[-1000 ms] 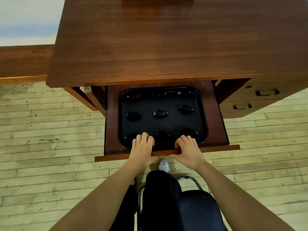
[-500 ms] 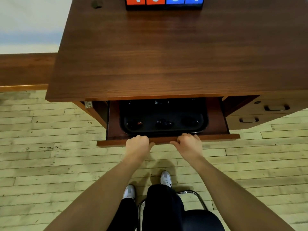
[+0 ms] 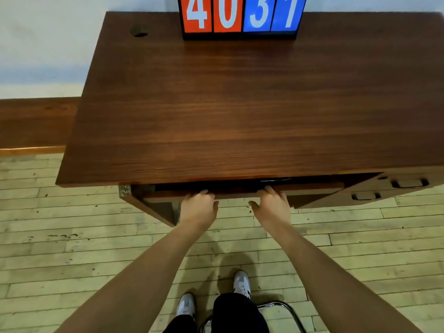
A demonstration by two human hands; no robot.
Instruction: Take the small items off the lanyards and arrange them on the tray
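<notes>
The centre drawer (image 3: 312, 187) of the wooden desk is pushed almost fully in, with only a narrow gap left under the desktop. A sliver of the black tray (image 3: 276, 180) shows in that gap; the small items on it are hidden. My left hand (image 3: 198, 209) and my right hand (image 3: 272, 204) both press against the drawer's front edge, fingers curled over its lip. No lanyards are in view.
The brown desktop (image 3: 240, 104) carries a red and blue number board (image 3: 241, 16) at the back. Two side drawers with handles (image 3: 408, 183) sit at the right. A chrome chair frame (image 3: 276, 311) and my shoes stand on the plank floor below.
Both hands have pushed the drawer inward, from wide open with the whole tray visible to nearly shut. The view has tilted up, so the number board now shows.
</notes>
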